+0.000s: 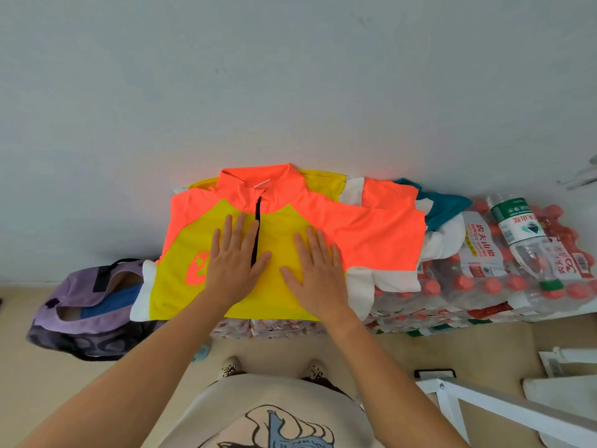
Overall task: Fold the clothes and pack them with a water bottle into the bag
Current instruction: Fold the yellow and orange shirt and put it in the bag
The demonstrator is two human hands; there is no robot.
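Observation:
A yellow and orange zip-neck shirt point(371, 234) with white cuffs lies spread face up on stacked packs of bottled water. My left hand point(234, 258) presses flat on its chest just left of the black zipper, fingers straight. To the right of the zipper my right hand point(315, 270) lies flat on the yellow panel. A purple bag point(77, 318) sits open on the floor to the left, with blue cloth inside. A single water bottle point(523, 240) with a green label and green cap lies on the packs at the right.
More clothes, teal point(445, 205) and white point(442, 240), are bunched behind the shirt's right sleeve. The water packs point(484, 295) stand against a grey wall. A white metal frame point(504, 405) juts in at the lower right. My feet stand on the beige floor below the stack.

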